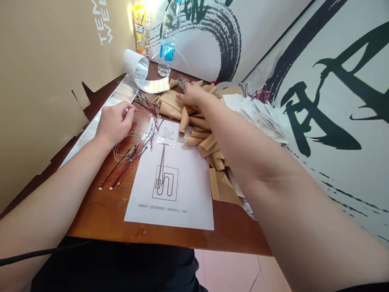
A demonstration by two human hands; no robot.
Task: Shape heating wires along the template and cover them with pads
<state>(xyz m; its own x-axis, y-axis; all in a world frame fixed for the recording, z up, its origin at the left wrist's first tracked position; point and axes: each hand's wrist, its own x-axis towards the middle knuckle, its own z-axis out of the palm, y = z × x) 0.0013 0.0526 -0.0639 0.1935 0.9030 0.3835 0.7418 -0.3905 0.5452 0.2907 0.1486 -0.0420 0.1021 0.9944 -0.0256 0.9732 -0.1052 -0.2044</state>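
Observation:
My left hand (116, 122) is closed above the table's left side, fingertips pinched together; whatever they may hold is too small to make out. Below it lie a loose coil of thin pale wire (117, 156) and several red and black connector cables (124, 166). More dark cables (146, 101) lie just beyond this hand. My right hand (194, 94) reaches across brown paper pieces (170, 103) to a tangled bundle of thin grey wire (182, 82) at the back. Its thumb is apart from its fingers, whose tips are at the bundle and partly hidden.
A printed drawing sheet (191, 207) lies mid-table. A curled label strip (135, 65), a water bottle (167, 52) and a yellow drink bottle (139, 28) stand at the back. White paper pieces (255, 113) are piled right, beside a printed wall panel (349, 162). Cardboard (54, 61) borders the left.

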